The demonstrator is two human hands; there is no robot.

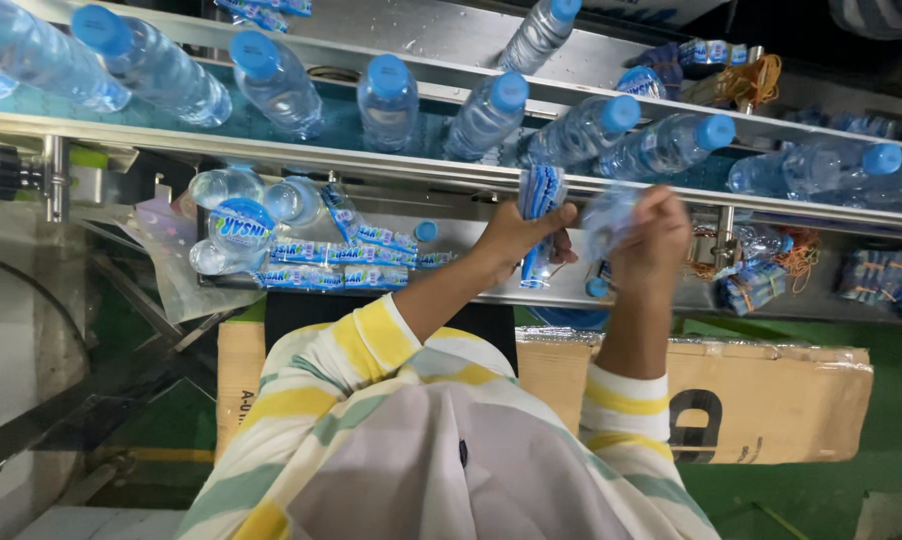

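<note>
**At the conveyor: both hands on label sleeves**

Below the belt of blue-capped clear plastic water bottles (pixel 388 100), left hand (pixel 516 240) fingers pinched shut on a bunch of blue-white plastic label sleeves (pixel 538 205). Right hand (pixel 653 235) fisted around a blurred clear bottle (pixel 605 225). Brown cardboard box (pixel 771 395) beneath.
</note>
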